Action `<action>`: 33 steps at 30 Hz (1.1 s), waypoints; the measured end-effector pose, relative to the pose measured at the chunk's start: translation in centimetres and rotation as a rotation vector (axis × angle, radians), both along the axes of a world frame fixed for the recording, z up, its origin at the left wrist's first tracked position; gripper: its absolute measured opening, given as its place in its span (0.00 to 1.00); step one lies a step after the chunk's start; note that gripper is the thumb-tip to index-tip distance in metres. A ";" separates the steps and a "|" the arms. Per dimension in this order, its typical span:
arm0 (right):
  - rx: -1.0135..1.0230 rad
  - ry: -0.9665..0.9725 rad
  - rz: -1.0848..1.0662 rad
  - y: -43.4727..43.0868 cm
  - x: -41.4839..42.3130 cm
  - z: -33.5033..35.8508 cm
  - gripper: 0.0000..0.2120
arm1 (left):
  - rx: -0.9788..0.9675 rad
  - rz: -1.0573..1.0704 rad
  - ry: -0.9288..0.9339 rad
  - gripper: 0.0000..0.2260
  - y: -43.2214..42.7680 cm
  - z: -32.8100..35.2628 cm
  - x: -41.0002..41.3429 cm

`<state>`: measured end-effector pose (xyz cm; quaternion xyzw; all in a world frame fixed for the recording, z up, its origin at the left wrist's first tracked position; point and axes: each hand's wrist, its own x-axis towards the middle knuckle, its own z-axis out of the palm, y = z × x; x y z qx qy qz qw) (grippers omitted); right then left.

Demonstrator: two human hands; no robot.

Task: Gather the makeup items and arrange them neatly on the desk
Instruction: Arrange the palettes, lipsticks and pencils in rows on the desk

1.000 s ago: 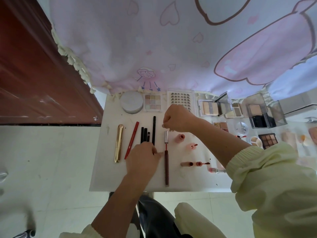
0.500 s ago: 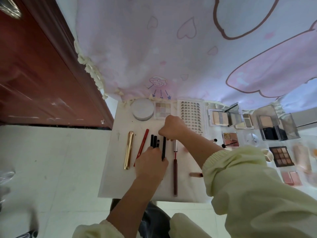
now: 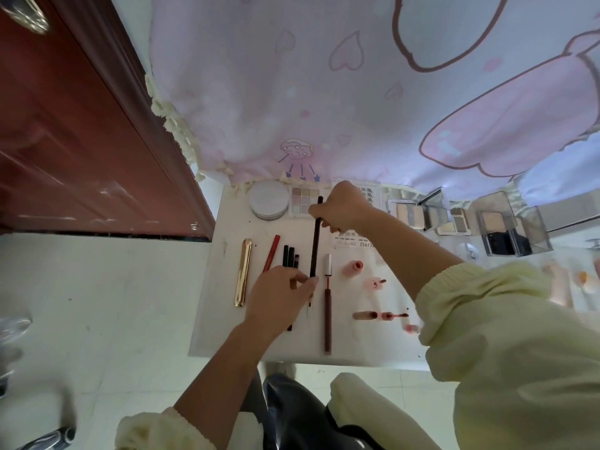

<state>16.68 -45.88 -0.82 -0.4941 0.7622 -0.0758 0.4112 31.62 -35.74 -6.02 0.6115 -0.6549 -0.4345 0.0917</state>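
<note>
Desk [image 3: 227, 319], head view: white top, seen from above, with the person seated at its 6 o'clock edge.

1. Right hand [image 3: 344, 206]: fingers closed around the upper part of a long black pencil [image 3: 314, 248], near its 12 o'clock end. The hand sits over the nail tip card [image 3: 370, 196] at the back of the desk.
2. Left hand [image 3: 279, 297]: thumb and fingers pinched on the lower part of the same long black pencil, toward its 6 o'clock end. Both hands grip this one item, which runs almost straight along the 12-to-6 line.
3. Row of slim items, arranged side by side lengthwise:
 - gold tube [image 3: 244, 272], farthest toward 9 o'clock;
 - red pencil [image 3: 271, 253], tilted slightly, just beside the gold tube toward 3 o'clock;
 - short black pencils [image 3: 290, 259], a close group partly hidden under the left hand;
 - brown pencil with a silver cap [image 3: 328, 306], immediately at 3 o'clock of the held pencil.
4. Back edge, 12 o'clock: round white compact [image 3: 268, 199] touching or nearly touching a pale eyeshadow palette [image 3: 303, 201].
5. Toward 3 o'clock of the row: pink lip tubes [image 3: 380, 315] lying loose and apart from one another.
6. Far 3 o'clock: open powder compacts [image 3: 418, 214] and clear cases, blurred.
7. Pale yellow sleeve [image 3: 506, 336] covers the right arm.
</note>
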 end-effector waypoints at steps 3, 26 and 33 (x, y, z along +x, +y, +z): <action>-0.064 -0.097 -0.143 0.3 -1.2 1.8 0.08 | 0.048 0.022 0.133 0.11 0.1 1.2 1.0; 0.101 -0.285 0.268 10.2 -3.3 4.2 0.16 | 0.578 0.740 1.045 0.11 -4.0 3.5 1.0; -0.099 -0.120 0.224 12.2 -2.5 3.6 0.15 | 0.511 0.654 0.943 0.12 -4.6 4.8 0.0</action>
